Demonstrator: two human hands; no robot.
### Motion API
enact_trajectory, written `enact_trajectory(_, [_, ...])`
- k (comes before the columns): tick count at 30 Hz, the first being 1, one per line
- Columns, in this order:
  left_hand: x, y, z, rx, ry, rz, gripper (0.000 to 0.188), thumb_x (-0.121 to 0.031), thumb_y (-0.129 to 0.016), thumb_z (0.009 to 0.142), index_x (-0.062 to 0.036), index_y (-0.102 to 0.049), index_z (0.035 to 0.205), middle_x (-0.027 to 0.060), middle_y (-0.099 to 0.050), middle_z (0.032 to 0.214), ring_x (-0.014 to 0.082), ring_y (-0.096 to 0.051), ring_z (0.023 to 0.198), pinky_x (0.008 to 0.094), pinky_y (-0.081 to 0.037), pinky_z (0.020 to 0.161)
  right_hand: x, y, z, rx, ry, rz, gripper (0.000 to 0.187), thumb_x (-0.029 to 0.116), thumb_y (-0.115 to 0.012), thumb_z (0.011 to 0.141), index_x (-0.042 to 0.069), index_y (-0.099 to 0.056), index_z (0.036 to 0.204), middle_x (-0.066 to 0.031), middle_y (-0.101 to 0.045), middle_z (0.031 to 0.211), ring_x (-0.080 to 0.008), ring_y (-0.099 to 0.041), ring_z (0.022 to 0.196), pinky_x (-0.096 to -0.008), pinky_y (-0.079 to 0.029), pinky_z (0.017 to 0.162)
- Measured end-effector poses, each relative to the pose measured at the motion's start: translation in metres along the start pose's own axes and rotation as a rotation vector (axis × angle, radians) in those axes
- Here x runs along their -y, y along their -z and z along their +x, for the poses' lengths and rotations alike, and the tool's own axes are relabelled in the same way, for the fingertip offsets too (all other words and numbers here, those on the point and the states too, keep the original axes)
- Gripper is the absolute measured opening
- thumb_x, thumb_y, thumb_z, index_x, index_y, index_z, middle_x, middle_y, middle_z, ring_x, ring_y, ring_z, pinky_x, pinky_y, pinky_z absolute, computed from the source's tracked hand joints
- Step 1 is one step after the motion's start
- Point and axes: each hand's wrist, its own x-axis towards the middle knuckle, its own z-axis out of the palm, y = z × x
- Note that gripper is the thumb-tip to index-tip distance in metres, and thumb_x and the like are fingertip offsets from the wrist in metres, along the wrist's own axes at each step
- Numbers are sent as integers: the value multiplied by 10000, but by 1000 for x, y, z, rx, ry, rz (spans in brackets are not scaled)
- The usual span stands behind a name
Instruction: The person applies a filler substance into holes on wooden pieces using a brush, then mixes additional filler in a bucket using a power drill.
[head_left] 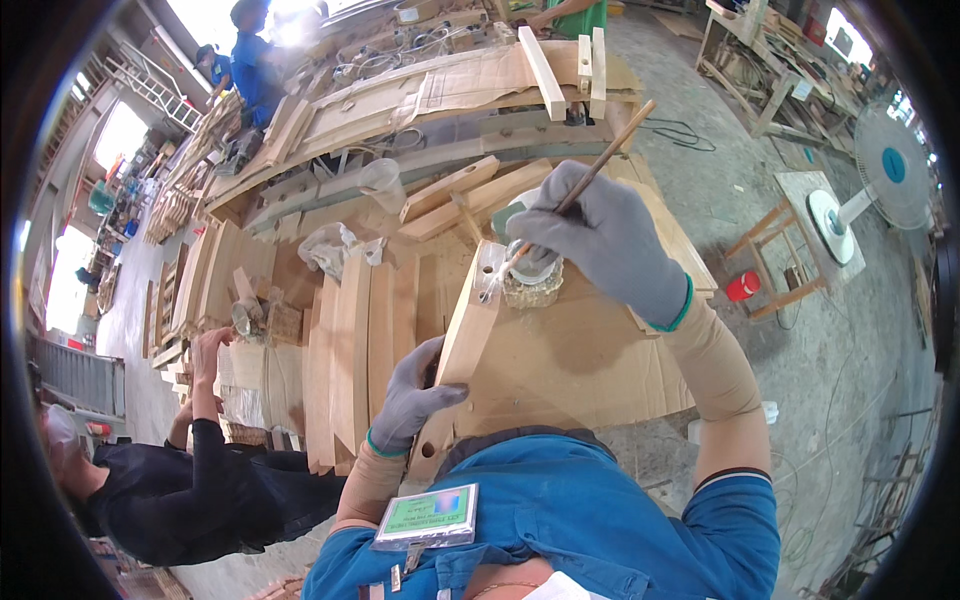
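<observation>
My left hand (410,398), in a grey glove, grips the lower end of a pale wooden bar (468,338), which is tilted upward. Holes and white, wet-looking smears show near the bar's upper end. A thin brown wooden stick (622,140) is pinched in my gloved right hand (605,235). Its lower tip, whitish, touches the bar beside a hole; whether it has bristles I cannot make out. Just behind the tip, partly covered by my right hand, stands a white-rimmed container (535,272) on a rough, crusted base.
Several wooden bars (352,350) lie side by side at the left on the cardboard-covered bench (570,370). A translucent cup (382,183) and crumpled plastic (338,248) lie beyond. A person in black (210,490) works at the left. A fan (840,215) stands at the right.
</observation>
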Motion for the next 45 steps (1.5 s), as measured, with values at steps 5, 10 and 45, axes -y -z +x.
enact_trajectory(5, [3, 1, 0, -8, 8, 20, 645, -199, -706, 603, 29, -516, 1176, 77, -601, 992, 143, -594, 857, 282, -502, 765, -8, -6, 5, -2, -110, 146, 293, 173, -717, 813, 37, -476, 717, -33, -567, 590, -61, -584, 539, -215, -465, 484])
enact_trajectory(10, [-3, 1, -5, 46, 78, -92, 707, -109, -718, 620, 72, -469, 1257, 104, -583, 1086, 155, -550, 987, 283, -450, 871, -5, -9, 10, -4, -43, 1, 317, 186, -724, 808, 37, -469, 692, -38, -567, 587, -60, -588, 532, -212, -468, 470])
enact_trajectory(45, [-11, 6, 6, 136, 34, -263, 620, -179, -696, 666, 47, -497, 1208, 116, -599, 994, 180, -616, 811, 306, -528, 722, -44, -24, -59, -404, 214, 351, 210, -68, -691, 762, 13, -512, 833, -124, -657, 876, -176, -655, 830, -282, -538, 720])
